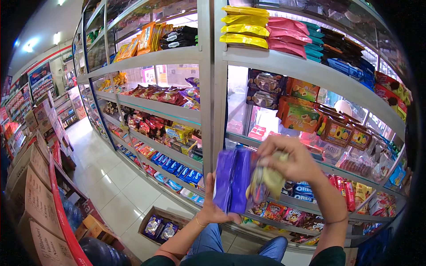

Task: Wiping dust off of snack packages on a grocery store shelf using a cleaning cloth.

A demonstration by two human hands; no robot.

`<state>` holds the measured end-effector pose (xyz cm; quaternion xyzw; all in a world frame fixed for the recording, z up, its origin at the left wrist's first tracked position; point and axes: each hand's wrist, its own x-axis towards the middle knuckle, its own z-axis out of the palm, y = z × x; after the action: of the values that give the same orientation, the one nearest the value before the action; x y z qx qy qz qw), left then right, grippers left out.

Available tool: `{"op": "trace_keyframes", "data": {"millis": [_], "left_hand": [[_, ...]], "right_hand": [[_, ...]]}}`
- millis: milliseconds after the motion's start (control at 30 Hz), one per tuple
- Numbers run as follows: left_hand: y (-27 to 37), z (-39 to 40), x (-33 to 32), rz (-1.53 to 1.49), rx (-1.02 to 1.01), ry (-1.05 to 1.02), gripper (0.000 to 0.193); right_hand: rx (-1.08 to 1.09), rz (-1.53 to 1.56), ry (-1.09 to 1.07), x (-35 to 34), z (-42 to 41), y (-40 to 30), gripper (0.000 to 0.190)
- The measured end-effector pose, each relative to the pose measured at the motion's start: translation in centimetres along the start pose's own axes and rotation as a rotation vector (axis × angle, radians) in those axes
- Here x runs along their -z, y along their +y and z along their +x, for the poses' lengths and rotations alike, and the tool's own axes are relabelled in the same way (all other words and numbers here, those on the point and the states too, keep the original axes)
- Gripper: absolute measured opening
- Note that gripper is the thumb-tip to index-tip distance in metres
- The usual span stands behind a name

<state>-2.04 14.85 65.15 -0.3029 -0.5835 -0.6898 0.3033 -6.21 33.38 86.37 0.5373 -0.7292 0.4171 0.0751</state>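
My left hand (213, 206) supports a stack of purple snack packets (233, 181) from below and the left side, its thumb and fingers spread around them. Above and to the right, my right hand (284, 156) has its fingers closed on a yellowish snack packet (274, 178), blurred and close against the purple ones. Part of a further, colourful packet shows between the two; its kind is unclear. An open cardboard box (146, 229) with purple packets (153, 226) in it stands on the floor, left of my knees.
Glass-fronted shelves (299, 65) full of packaged snacks rise before me, parted by a grey upright (209, 99). Yellow packets (244, 28) lie stacked at the upper right. Cardboard cartons (46, 199) and a large blue water bottle (103, 251) stand at the left, beside a tiled aisle (100, 166).
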Motion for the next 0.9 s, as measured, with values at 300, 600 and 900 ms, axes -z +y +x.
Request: {"op": "trace_keyframes", "data": {"millis": [300, 600, 900], "left_hand": [[1.3, -6.3, -2.5, -0.463, 0.549, 0.035, 0.097], [-0.8, -7.4, -3.2, -1.192, 1.115, 0.064, 0.059], [1.0, -5.8, -4.5, -1.118, 1.206, 0.095, 0.060]], "right_hand": [[-0.553, 0.722, 0.282, -7.8, -10.6, 6.3, 0.018], [-0.031, -0.031, 0.644, -11.8, -15.7, 5.1, 0.031], [-0.354, -0.048, 0.686, -11.4, -18.1, 8.0, 0.026]]}}
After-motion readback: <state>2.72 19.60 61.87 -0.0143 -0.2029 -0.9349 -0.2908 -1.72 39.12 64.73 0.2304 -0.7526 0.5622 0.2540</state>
